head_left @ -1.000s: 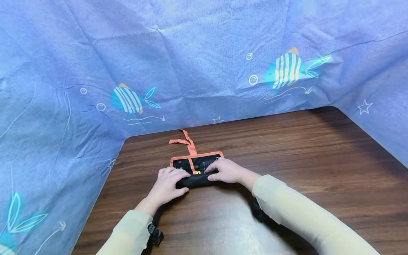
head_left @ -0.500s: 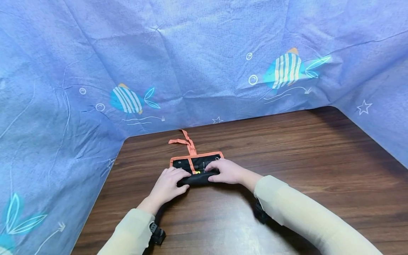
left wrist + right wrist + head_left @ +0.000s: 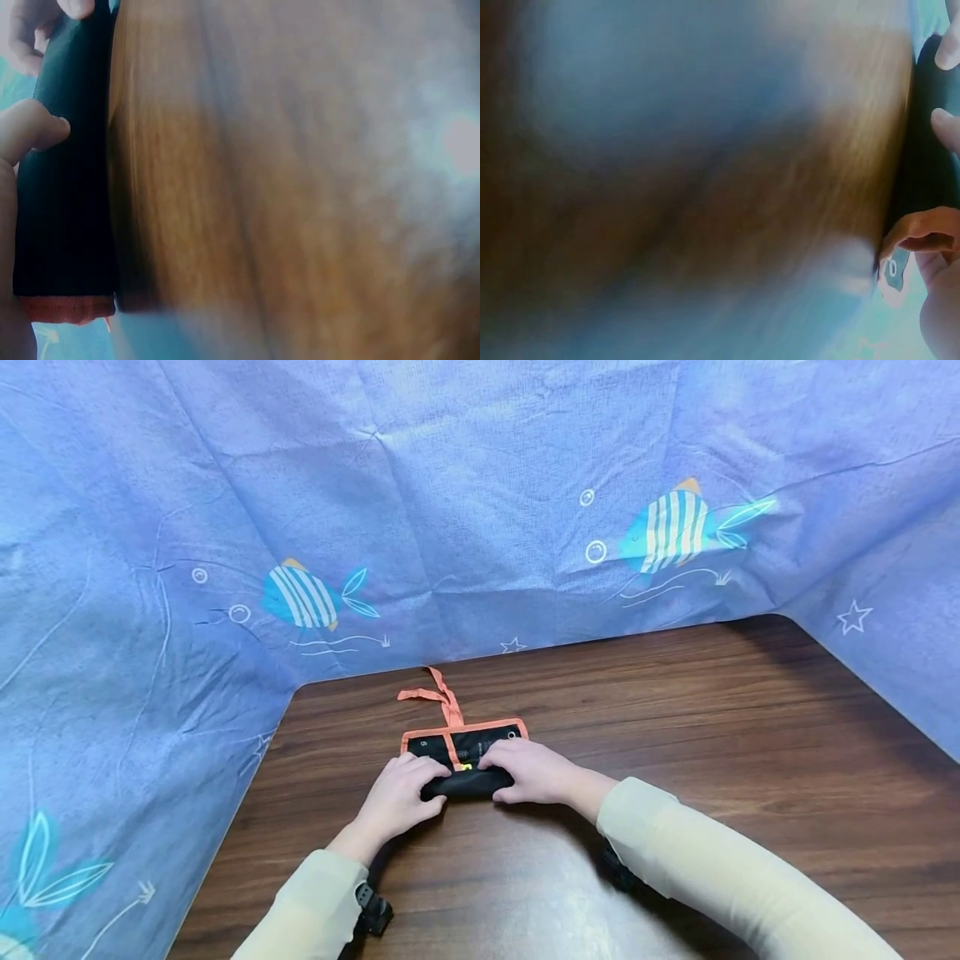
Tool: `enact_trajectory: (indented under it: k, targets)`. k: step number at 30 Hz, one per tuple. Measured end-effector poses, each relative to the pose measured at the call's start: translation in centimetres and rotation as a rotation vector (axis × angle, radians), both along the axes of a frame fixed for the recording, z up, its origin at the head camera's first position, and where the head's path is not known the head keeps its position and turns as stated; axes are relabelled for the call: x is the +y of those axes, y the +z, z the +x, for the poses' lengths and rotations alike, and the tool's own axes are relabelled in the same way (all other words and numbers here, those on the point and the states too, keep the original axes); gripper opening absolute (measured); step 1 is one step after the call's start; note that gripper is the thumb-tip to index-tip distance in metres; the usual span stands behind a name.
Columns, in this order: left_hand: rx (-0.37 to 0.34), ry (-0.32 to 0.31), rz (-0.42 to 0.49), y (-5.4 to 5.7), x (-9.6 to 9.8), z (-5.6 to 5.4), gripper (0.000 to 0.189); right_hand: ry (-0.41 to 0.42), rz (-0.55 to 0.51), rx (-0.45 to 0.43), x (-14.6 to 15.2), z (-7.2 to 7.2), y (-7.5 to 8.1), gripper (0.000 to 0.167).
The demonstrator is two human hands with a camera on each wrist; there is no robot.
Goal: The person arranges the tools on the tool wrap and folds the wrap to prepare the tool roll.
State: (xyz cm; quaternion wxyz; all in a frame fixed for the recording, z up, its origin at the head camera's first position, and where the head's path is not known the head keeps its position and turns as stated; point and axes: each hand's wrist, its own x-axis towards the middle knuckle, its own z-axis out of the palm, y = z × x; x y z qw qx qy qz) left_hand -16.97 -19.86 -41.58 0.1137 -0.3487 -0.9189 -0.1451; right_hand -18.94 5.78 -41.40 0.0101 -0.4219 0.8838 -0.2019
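A black fabric tool roll point(image 3: 468, 784) with orange edging lies partly rolled up, its flat far part bearing small white markings and a yellow mark. My left hand point(image 3: 401, 795) grips the left end of the rolled part, fingers over the top and thumb on the near side. At the other end my right hand point(image 3: 534, 772) holds it the same way. Two orange tie straps point(image 3: 452, 706) stretch from the far edge toward the back. In the left wrist view the left thumb presses the black roll point(image 3: 71, 217). The right wrist view shows the orange-edged end point(image 3: 930, 221). Whatever is inside stays hidden.
The brown wood-grain table point(image 3: 675, 718) extends widely to the right of the roll and in front of it. Behind and at both sides hangs a blue cloth point(image 3: 480, 510) with fish drawings. A black wrist camera point(image 3: 373, 910) sits at the left cuff.
The rolled part has turned slightly farther away from the person, covering a little more of the flat part and its markings. Both hands keep their hold at the ends.
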Motion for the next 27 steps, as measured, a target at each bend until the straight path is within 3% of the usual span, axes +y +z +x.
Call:
enact_trajectory:
  k: [8, 14, 20, 27]
  targets:
    - [0.019, 0.0, -0.01, 0.1, 0.4, 0.2, 0.027, 0.006, 0.028, 0.063, 0.0, 0.1, 0.0, 0.034]
    - [-0.043, 0.016, -0.005, 0.2, 0.4, 0.1, 0.028, 0.014, 0.037, 0.001, -0.3, -0.2, 0.5, 0.036]
    - [-0.116, 0.023, -0.021, 0.4, 0.5, -0.2, 0.027, 0.031, 0.022, -0.022, -0.6, -0.9, 0.6, 0.024]
    - [-0.099, 0.02, -0.038, 0.6, 0.6, -0.3, 0.028, 0.024, -0.004, -0.117, -0.4, -1.3, 1.0, 0.018]
